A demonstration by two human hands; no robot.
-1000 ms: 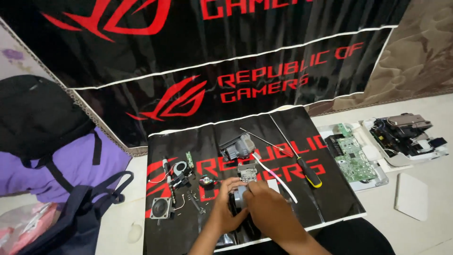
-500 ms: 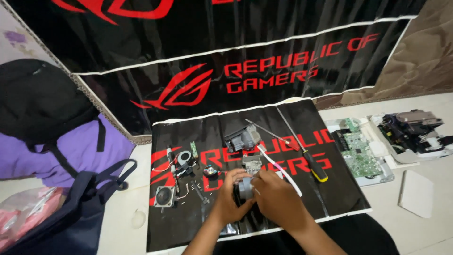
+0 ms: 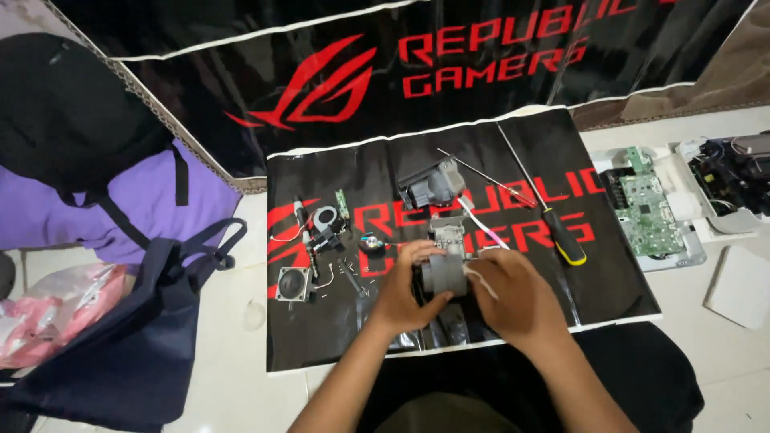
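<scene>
Centrally, left hand [image 3: 405,297] and right hand [image 3: 513,297] clasping a grey metal module [image 3: 446,269] between curled fingers (over the black mat [image 3: 626,289]), yellow-handled screwdriver [image 3: 561,236] beyond the right fingertips, small speaker [image 3: 292,284] left of the left fingers.

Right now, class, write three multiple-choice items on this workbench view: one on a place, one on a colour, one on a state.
1. Where does the green circuit board lie?
A. right of the black mat
B. on the purple bag
C. in a hand

2. What colour is the long screwdriver's handle tip?
A. blue
B. yellow
C. white

3. How is the grey metal housing held?
A. lying untouched
B. by one hand
C. between the left hand and the right hand

Key: 1 A, it sits in a white tray beyond the mat's right edge; 2 B, the handle's end is yellow; 3 C, both hands grip it.
</scene>
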